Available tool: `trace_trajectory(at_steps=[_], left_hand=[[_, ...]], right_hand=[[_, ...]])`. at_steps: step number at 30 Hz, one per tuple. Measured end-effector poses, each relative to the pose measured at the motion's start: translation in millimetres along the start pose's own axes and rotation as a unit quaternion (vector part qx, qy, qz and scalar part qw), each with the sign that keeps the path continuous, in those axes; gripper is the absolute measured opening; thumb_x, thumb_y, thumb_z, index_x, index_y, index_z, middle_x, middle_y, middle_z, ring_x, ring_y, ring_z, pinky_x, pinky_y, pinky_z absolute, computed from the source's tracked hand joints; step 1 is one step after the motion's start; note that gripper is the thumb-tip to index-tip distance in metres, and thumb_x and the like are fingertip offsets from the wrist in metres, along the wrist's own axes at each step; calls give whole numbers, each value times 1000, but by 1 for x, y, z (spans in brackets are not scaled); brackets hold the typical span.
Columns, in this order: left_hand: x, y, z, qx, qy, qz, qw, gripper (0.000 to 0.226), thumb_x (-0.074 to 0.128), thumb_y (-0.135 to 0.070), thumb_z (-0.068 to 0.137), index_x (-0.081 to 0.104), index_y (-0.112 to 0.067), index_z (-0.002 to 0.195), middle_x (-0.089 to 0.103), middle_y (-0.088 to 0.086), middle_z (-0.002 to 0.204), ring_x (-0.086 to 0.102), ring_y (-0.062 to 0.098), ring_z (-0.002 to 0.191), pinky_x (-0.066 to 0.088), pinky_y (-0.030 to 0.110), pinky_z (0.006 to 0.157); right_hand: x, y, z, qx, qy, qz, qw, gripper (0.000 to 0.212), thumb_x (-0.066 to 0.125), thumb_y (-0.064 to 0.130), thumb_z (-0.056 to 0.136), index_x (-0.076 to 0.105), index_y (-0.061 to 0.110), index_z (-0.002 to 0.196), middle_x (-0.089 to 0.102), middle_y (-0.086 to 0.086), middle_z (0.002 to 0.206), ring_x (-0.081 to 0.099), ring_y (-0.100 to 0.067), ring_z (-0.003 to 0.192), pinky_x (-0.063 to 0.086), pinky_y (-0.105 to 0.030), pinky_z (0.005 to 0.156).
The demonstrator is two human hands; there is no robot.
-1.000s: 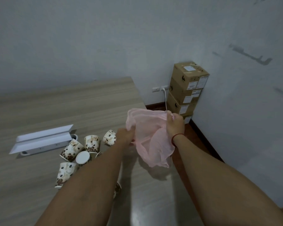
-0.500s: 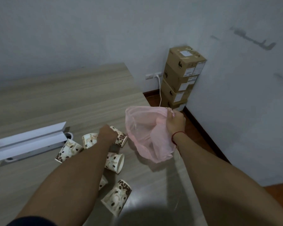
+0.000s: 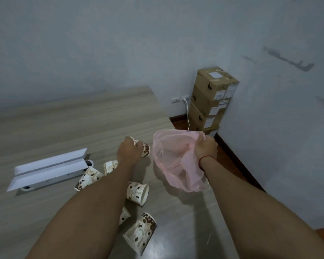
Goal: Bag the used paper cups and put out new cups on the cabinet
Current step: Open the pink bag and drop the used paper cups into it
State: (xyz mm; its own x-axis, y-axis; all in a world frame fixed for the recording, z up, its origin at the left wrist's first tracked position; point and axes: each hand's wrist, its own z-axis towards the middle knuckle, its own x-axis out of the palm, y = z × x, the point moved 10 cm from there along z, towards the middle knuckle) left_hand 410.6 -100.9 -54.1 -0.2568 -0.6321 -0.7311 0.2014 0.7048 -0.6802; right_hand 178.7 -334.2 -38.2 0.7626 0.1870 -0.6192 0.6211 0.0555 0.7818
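My left arm point(image 3: 94, 208) covers most of one cup point(image 3: 124, 215) and parts of two more point(image 3: 110, 166) behind it. My left hand point(image 3: 129, 153) hides the rim of the cup point(image 3: 145, 150) it grips. I can't see inside the bag point(image 3: 176, 161). The box point(image 3: 216, 85) labels are too small to read.

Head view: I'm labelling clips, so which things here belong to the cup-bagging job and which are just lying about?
Part of the job:
- pink bag, held by right hand
- cup in left hand
- lying cups
- cabinet top

Just lying about:
- white device
- stacked cardboard boxes
- wall socket with cable
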Motion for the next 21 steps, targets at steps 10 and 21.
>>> trace_trajectory(at_steps=[10,21], left_hand=[[16,-78,-53,65,89,-200,974,35,65,-16,79,44,-15,51,38,1,52,36,13,49,33,22,46],[102,-91,-103,11,317,-134,939,3,67,-5,87,69,-4,86,60,9,83,59,22,77,59,36,73]], right_hand=[[-3,20,-24,-26,50,19,998,52,32,41,99,65,2,108,64,-22,113,60,-37,104,48,-42,89],[-19,19,-22,-40,68,35,996,51,32,39,99,64,0,106,63,-22,112,59,-37,104,45,-39,87]])
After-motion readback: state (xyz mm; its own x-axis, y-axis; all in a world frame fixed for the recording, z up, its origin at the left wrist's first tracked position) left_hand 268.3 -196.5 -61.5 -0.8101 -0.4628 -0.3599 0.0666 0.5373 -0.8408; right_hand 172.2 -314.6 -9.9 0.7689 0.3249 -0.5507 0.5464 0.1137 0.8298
